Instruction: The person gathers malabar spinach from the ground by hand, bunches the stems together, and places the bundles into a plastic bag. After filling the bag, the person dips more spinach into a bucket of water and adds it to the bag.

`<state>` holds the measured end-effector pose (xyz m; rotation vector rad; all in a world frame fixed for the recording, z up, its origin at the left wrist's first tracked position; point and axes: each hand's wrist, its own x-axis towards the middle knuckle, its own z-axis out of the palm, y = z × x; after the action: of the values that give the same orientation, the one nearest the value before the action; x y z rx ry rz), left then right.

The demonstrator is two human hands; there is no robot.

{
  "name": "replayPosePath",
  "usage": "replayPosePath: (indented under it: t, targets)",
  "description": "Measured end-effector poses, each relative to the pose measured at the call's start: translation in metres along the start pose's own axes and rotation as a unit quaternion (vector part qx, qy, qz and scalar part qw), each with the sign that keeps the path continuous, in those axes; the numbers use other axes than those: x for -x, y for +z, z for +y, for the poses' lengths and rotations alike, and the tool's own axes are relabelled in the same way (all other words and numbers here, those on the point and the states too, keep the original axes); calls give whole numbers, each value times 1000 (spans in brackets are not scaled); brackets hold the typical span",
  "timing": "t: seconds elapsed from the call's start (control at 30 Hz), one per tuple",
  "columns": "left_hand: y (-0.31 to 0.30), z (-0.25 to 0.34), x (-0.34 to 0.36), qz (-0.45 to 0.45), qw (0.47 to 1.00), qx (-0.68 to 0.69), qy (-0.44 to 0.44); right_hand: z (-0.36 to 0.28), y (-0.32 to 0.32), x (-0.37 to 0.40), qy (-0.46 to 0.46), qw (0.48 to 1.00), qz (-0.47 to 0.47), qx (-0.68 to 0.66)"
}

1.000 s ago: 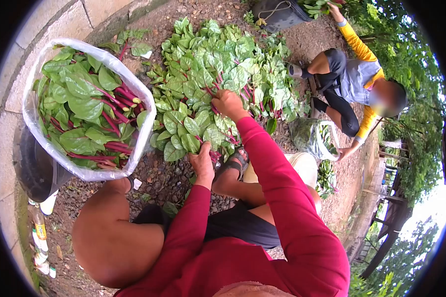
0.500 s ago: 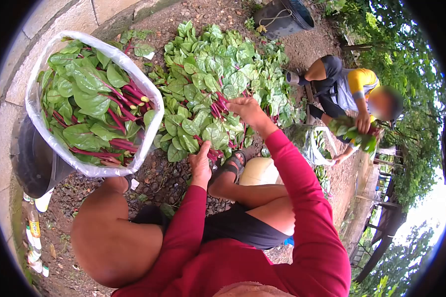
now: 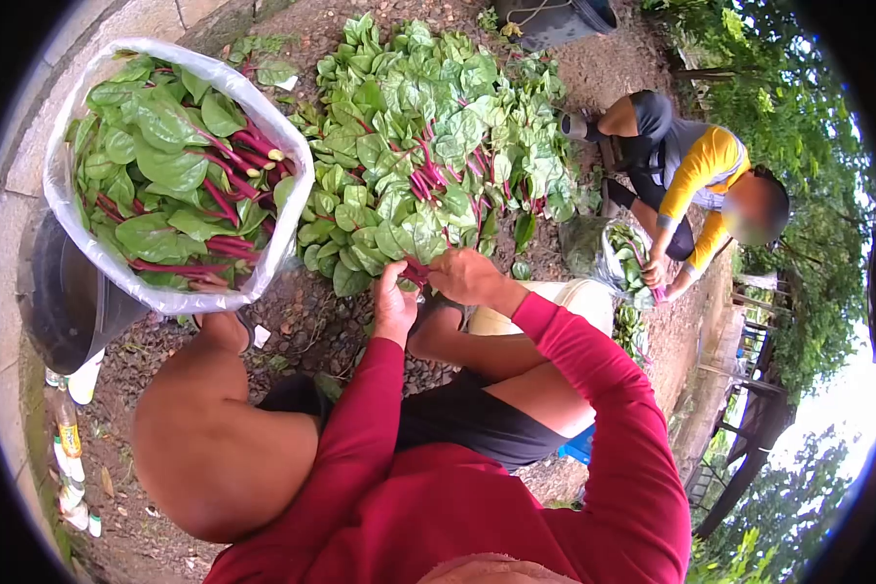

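Observation:
A big heap of red-stemmed Malabar spinach point(image 3: 399, 127) lies on the ground in front of me. At its near edge my left hand point(image 3: 396, 304) is closed round the lower ends of a few Malabar spinach stems point(image 3: 416, 270). My right hand point(image 3: 475, 280) is right beside it, fingers closed on the same stems from the other side. My fingers partly cover the stems, so their number is hidden. To the left, a clear plastic bag point(image 3: 58, 185) is filled with leafy bunches point(image 3: 170, 156), their cut stems turned toward the right.
A black tub point(image 3: 58, 302) stands under the bag, near a stone kerb point(image 3: 5, 253). Bottles point(image 3: 70, 438) lie at lower left. A dark bucket point(image 3: 555, 21) is at the top. A co-worker point(image 3: 701, 180) bends over another plastic bag point(image 3: 613, 255) of greens at right.
My right hand has come down from the middle of the heap to beside my left hand. The co-worker has lowered a bunch from chest height to the other bag.

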<state>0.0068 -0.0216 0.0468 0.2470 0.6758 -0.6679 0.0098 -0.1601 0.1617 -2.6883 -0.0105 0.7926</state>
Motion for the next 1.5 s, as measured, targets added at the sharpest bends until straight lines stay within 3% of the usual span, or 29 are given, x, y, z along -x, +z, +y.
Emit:
replayPosePath:
  t: [0.03,0.1,0.2,0.23,0.3,0.33,0.37,0.4,0.47,0.57,0.7,0.83,0.93,1.0,1.13,1.17,1.3,1.4,1.5]
  targets:
    - [2,0,1,22,1000,15,-2,-3,3,0,8,999,-4,35]
    - [2,1,-3,79,992,-101,-7,-11,6,0,19,994,-11,106]
    - [12,5,-7,102,982,-151,51,-5,-15,-20,-99,977,-188,21]
    - [18,6,-4,100,980,-150,79,7,-26,-26,-94,978,-160,-95]
    - [19,4,-2,104,976,-152,114,62,-17,-69,-198,966,19,166]
    - [18,3,-3,109,974,-154,123,44,-44,-77,-51,940,13,336]
    - [17,3,-6,113,972,-156,134,87,-34,-101,-66,965,84,238]
    - [15,2,-8,117,970,-159,144,97,-38,-113,75,990,119,2]
    - [5,-2,-13,117,969,-160,146,109,-36,-134,156,976,136,-67]
    - [-2,-4,-19,126,966,-168,149,116,-15,-149,182,974,134,20]
    - [-4,-2,-19,93,969,-162,162,112,-6,-152,233,965,116,-21]
    - [1,2,-14,102,969,-168,147,137,-2,-160,181,977,111,11]
    - [-7,-2,-21,98,970,-168,149,136,-16,-159,178,979,95,22]
    - [-9,-3,-22,101,968,-173,152,102,-45,-146,192,976,97,-14]
    - [-1,0,-15,101,971,-164,142,78,-80,-140,221,971,72,56]
    - [7,4,-8,99,973,-161,134,82,-79,-137,193,973,125,34]
    - [11,5,-8,113,970,-168,134,89,-95,-122,123,974,142,-129]
    - [7,1,-13,102,974,-151,136,73,-114,-91,117,970,148,-154]
    - [13,1,-9,83,971,-151,169,62,-134,-59,147,941,153,-264]
